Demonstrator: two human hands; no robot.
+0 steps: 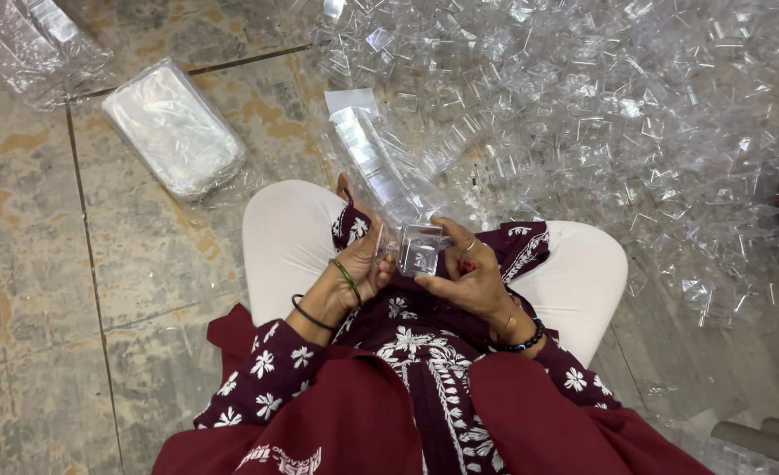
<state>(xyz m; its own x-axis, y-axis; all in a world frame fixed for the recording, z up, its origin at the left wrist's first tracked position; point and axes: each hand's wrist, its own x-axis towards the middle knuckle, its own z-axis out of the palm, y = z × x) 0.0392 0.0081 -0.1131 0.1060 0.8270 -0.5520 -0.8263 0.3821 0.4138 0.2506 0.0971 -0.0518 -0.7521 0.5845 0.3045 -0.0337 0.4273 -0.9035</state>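
While the person sits on the floor with knees bent, both hands meet above the lap and share one load. The left hand (365,262) is closed around the lower end of a long clear plastic sleeve (376,167), which rises from the grip and tilts away from the body toward the upper left. This grip appears to steady the sleeve so that its open lower end stays facing the other hand. The right hand (467,274) pinches a small clear plastic box (420,248) between thumb and fingers, pressed against the mouth of the sleeve, so the box lies between the two hands, touching both. Whether the box sits partly inside the sleeve cannot be told, because both pieces are transparent.

A large heap of loose clear boxes (618,114) covers the floor ahead and to the right, within arm's reach of the right hand. That placement seems to keep loose pieces on one side. On the opposite side, well apart from the heap, a filled and wrapped packet (174,130) lies flat on the stone floor (46,290), with another clear packet (33,44) at the upper left corner. A grey tube (759,440) shows at the lower right edge.
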